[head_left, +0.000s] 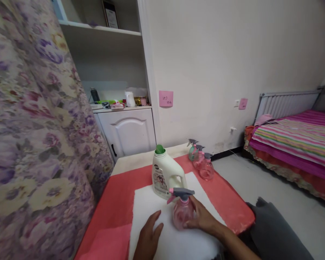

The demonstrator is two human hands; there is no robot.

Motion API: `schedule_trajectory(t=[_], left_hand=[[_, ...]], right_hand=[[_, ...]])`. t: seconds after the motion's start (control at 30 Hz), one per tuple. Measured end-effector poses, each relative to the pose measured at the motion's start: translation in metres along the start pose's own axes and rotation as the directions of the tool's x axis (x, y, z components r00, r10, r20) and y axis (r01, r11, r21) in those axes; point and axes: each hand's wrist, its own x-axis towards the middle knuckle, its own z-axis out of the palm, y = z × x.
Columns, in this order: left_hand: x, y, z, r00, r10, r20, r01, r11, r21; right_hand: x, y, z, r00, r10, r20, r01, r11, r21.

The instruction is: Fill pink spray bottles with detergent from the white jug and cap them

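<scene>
My right hand (202,216) is wrapped round the body of a pink see-through spray bottle (181,213) with a grey and pink trigger head. The bottle is upright over the white sheet (142,202); whether its base touches the sheet, I cannot tell. To its left, my left hand (148,236) is held with thumb and fingers apart, nothing in it. Just behind the spray bottle stands a large cream detergent jug (162,173) with a side handle, a printed label and a green piece in its mouth.
Three more spray bottles, one greenish (193,152) and two pink (207,170), stand at the right edge of the red-covered table (111,202). A floral curtain (38,144) hangs at the left, a white cabinet (130,126) stands behind, and a bed (295,141) is at the right.
</scene>
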Motion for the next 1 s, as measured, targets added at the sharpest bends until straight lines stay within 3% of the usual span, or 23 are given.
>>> schedule_trajectory(t=[0.1,0.27,0.33,0.4,0.5,0.63,0.77,0.83,0.9,1.0], left_hand=[[-0.001,-0.021,0.012,0.992,0.126,-0.031,-0.111,0.949,0.294],[-0.006,-0.048,0.022,0.963,0.27,-0.002,-0.188,0.677,0.711],[-0.009,-0.051,0.021,0.955,0.297,0.016,-0.202,0.608,0.768],[-0.011,-0.05,0.02,0.953,0.299,0.037,-0.212,0.579,0.788],[-0.013,-0.043,0.018,0.965,0.26,0.043,-0.19,0.571,0.799],[-0.015,-0.035,0.017,0.974,0.225,0.017,-0.145,0.566,0.811],[-0.016,-0.028,0.014,0.985,0.169,0.012,-0.108,0.573,0.812],[-0.016,-0.022,0.013,0.991,0.136,0.006,-0.085,0.579,0.811],[-0.015,-0.016,0.012,0.995,0.097,-0.016,-0.043,0.579,0.814],[-0.014,-0.007,0.012,0.998,0.039,-0.05,0.019,0.566,0.824]], right_hand=[[-0.004,0.0,-0.015,0.998,0.041,0.048,-0.041,0.999,0.001],[-0.007,0.015,-0.019,0.993,0.111,0.04,-0.113,0.992,0.055],[-0.012,0.02,-0.015,0.992,0.122,-0.024,-0.122,0.993,0.001],[-0.018,0.025,-0.007,0.978,0.101,-0.183,-0.122,0.987,-0.104],[-0.025,0.036,0.013,0.887,-0.009,-0.462,-0.126,0.957,-0.261],[-0.021,0.047,0.038,0.818,-0.181,-0.547,-0.079,0.905,-0.417],[-0.011,0.047,0.047,0.739,-0.286,-0.611,-0.063,0.872,-0.485],[-0.01,0.046,0.043,0.755,-0.25,-0.606,-0.051,0.899,-0.434],[-0.013,0.047,0.033,0.813,-0.185,-0.552,-0.024,0.937,-0.349],[-0.021,0.049,0.005,0.869,-0.149,-0.472,0.021,0.964,-0.265]])
